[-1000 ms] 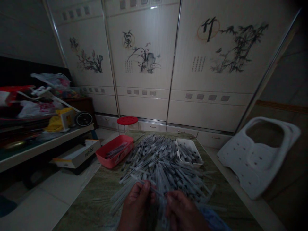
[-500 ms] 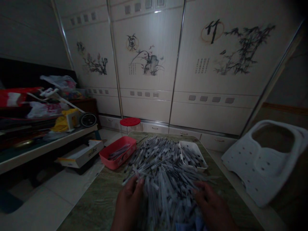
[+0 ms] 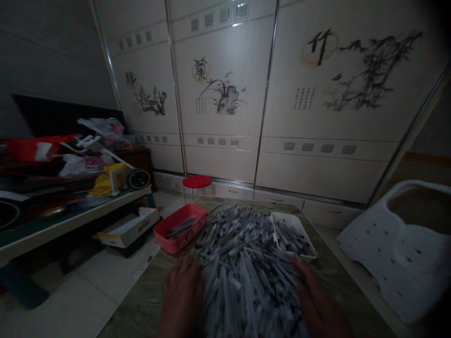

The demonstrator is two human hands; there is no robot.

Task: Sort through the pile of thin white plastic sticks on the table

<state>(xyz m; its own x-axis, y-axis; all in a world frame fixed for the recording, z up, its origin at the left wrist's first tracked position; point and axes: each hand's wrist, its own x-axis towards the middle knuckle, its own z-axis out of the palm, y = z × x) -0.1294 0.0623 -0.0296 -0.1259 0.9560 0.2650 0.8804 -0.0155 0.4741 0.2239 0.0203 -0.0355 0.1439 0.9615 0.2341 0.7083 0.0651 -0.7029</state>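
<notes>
A wide heap of slender, translucent pen-like sticks [image 3: 243, 277], many with dark ends, covers the middle of the table. At the heap's left edge lies my left hand [image 3: 183, 291], palm side toward the sticks, with its fingers stretched out and nothing seen in them. My right hand [image 3: 317, 295] is along the right edge, slightly blurred, its fingers extended against the sticks. A red plastic basket [image 3: 165, 231] behind my left hand contains a few similar sticks. Beyond my right hand, a white tray [image 3: 313, 256] is filled with more of them.
The green marbled table [image 3: 134, 300] has rounded far corners. Behind it stands a red round stool [image 3: 197, 181] before sliding cabinet doors. A white plastic chair [image 3: 394, 253] is at the right. On the left are a cluttered low bench [image 3: 116, 203] and a shoebox [image 3: 130, 230].
Both hands have gone from bent fingers at the sticks to stretched fingers along the heap's two sides. A stick near the left fingers is no longer seen there. The view has shifted slightly left.
</notes>
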